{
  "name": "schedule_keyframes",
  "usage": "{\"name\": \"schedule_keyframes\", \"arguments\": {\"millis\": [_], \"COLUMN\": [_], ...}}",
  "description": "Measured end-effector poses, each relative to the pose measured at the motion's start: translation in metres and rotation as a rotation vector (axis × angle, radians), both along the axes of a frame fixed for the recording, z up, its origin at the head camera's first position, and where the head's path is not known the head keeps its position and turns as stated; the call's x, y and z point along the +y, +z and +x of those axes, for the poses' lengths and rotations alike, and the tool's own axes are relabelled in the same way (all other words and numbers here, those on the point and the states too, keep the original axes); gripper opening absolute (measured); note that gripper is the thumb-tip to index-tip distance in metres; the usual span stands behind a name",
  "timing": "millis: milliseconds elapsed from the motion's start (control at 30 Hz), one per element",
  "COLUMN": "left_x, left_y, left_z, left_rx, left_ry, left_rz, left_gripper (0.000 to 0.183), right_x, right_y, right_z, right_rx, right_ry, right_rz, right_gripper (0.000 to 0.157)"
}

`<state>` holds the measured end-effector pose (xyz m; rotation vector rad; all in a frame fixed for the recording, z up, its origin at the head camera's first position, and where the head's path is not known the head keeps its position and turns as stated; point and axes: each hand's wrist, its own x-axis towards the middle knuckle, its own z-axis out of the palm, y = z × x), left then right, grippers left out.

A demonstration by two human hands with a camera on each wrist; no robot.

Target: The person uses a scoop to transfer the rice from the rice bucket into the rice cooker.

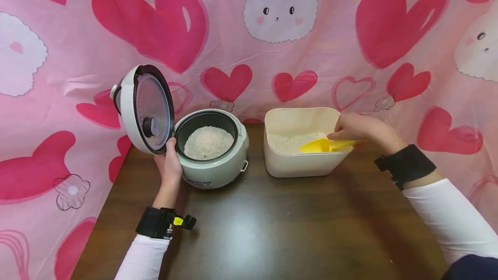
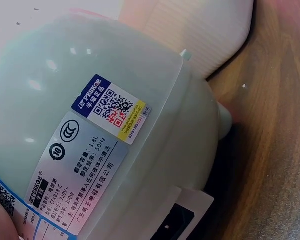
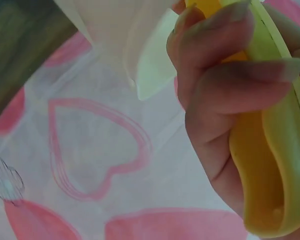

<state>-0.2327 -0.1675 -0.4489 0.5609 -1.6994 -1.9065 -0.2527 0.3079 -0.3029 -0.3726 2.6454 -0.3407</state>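
In the head view, a yellow scoop [image 1: 320, 145] slants over the cream rice bin [image 1: 297, 165], its blade down at the rice [image 1: 289, 143]. My right hand [image 1: 354, 127] grips the scoop's handle [image 3: 257, 170], fingers curled around it in the right wrist view. To the left stands a pale green rice cooker [image 1: 214, 174] holding a mound of white rice [image 1: 208, 143] in its dark inner pot. Its raised lid [image 1: 132, 107] leans left. My left hand [image 1: 170, 163] holds the lid's lower edge by the hinge, thumb on the near side, other fingers mostly hidden behind it.
Both containers stand toward the back of a dark wooden table [image 1: 249, 228], a gap between them. A pink curtain [image 1: 233, 46] with hearts and rabbits hangs right behind. The cooker's labels [image 2: 75, 175] and power socket [image 2: 175, 222] show in the left wrist view.
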Motion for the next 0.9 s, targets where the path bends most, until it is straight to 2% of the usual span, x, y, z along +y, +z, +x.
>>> {"name": "schedule_keyframes", "arguments": {"millis": [200,367,500,767,900], "left_x": [0.000,0.000,0.000,0.000,-0.001], "left_y": [0.001,0.000,0.001,0.001,0.001], "left_z": [0.000,0.000,0.000,-0.001,-0.001], "left_rx": [-0.001,-0.006,-0.007,0.017,0.036], "left_ry": [0.003,0.001,0.003,-0.006,-0.009], "left_rz": [0.003,0.003,0.006,0.010,0.020], "left_gripper": [0.044,0.044,0.044,0.044,0.044], "right_x": [0.000,-0.006,-0.009,-0.008,-0.008], "right_y": [-0.011,-0.015,-0.017,-0.032,-0.034], "right_z": [-0.004,-0.006,-0.009,-0.016,-0.020], "right_rx": [-0.068,-0.139,-0.193,-0.173,-0.182], "right_ry": [-0.038,-0.043,-0.080,-0.090,-0.102], "right_rz": [-0.079,-0.134,-0.179,-0.218,-0.223], "right_gripper": [0.035,0.039,0.041,0.045,0.047]}}
